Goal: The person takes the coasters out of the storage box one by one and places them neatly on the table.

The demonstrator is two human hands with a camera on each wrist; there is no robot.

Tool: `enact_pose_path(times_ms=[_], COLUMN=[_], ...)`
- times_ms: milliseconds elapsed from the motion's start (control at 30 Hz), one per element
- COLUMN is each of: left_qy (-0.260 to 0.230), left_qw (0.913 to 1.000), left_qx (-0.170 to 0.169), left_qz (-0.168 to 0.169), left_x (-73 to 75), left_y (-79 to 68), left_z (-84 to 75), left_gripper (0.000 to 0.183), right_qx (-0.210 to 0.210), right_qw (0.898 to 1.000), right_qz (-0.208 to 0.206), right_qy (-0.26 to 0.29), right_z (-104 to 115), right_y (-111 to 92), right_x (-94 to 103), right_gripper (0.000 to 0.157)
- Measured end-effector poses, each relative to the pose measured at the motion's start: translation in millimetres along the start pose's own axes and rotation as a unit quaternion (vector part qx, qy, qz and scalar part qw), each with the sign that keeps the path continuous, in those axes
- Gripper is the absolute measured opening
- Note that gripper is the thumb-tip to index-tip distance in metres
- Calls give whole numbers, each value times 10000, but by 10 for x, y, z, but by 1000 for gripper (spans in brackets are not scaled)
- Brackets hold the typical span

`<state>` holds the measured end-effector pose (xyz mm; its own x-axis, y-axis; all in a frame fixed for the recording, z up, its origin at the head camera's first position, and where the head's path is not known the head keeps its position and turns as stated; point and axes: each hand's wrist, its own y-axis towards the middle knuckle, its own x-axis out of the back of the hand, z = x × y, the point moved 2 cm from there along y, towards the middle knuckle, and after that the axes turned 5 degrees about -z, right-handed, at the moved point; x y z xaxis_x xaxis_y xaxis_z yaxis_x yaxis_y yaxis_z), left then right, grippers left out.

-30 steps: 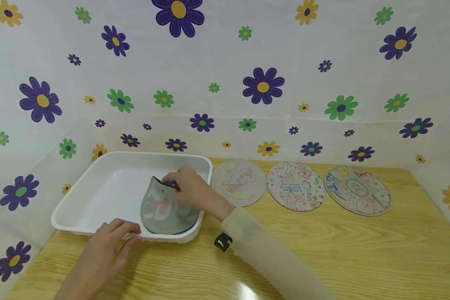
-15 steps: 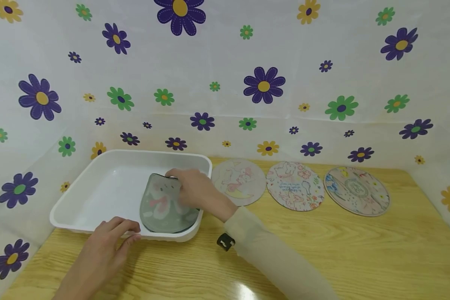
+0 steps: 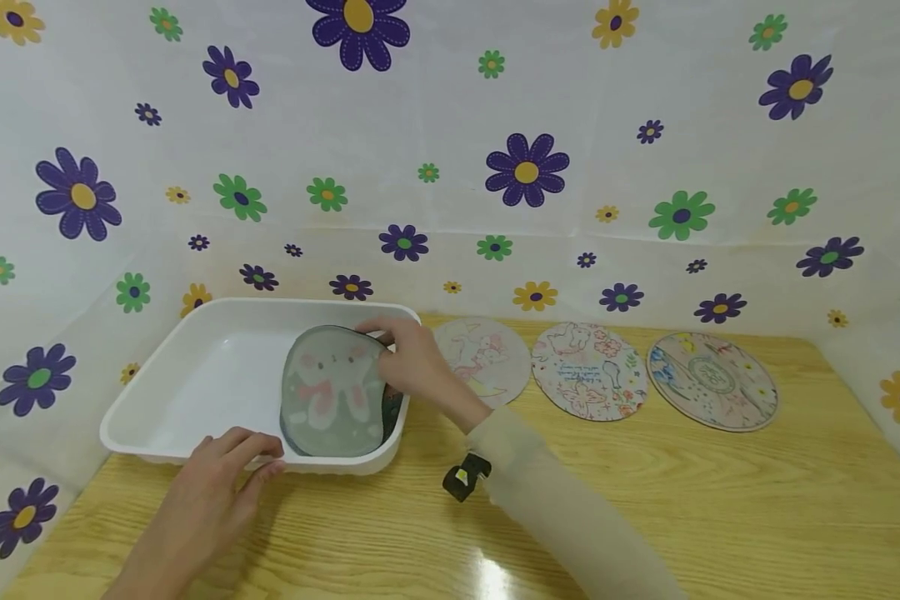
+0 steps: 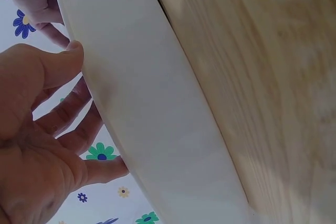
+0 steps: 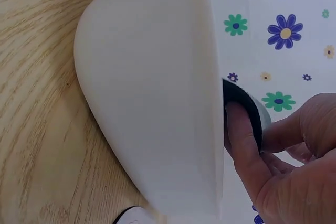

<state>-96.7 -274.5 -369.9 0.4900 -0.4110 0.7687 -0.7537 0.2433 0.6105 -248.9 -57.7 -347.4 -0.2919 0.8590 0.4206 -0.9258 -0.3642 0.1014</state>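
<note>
A white plastic tray (image 3: 210,367) stands at the left of the table. In it, toward its right end, is a grey round mat (image 3: 330,400) with a rabbit print. My right hand (image 3: 412,358) pinches that mat at its upper right edge; in the right wrist view its dark backing (image 5: 244,97) shows, bent between thumb and fingers. A dark patterned piece (image 3: 392,404) peeks out beneath the mat's right side. My left hand (image 3: 213,483) grips the tray's near rim, and the left wrist view has the thumb (image 4: 63,64) on the rim with fingers behind it.
Right of the tray, three printed round mats lie in a row on the wooden table: a pale pink one (image 3: 487,362), a white floral one (image 3: 588,371) and a multicoloured one (image 3: 712,382). Behind hangs a flower-print cloth (image 3: 435,108).
The grey mat's raised edge has come down and the mat has shifted back in the tray, uncovering a dark piece. My right hand has moved right and back; my left hand stays.
</note>
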Motion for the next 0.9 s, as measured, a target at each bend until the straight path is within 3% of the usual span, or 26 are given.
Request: enact_pose_path(times_ms=[133, 300, 433, 767, 900], left_qy=[86, 563, 769, 699, 639], left_qw=[9999, 9984, 9967, 9965, 9966], left_qx=[27, 6, 191, 426, 489], left_qz=[47, 76, 161, 151, 186], left_x=[10, 44, 66, 38, 25], left_y=[1, 0, 7, 36, 53], left_z=[1, -39, -71, -51, -38], left_gripper=[31, 31, 29, 25, 25], right_qx=[-193, -554, -786, -1192, -1171], right_qw=[9987, 9935, 9896, 9782, 9723], right_qz=[-75, -79, -112, -368, -558], right_qy=[470, 994, 1202, 1662, 1944], right_z=[-14, -53, -73, -156, -186], right_y=[-13, -44, -64, -127, -174], right_x=[33, 64, 85, 137, 172], right_gripper=[53, 53, 55, 59, 59])
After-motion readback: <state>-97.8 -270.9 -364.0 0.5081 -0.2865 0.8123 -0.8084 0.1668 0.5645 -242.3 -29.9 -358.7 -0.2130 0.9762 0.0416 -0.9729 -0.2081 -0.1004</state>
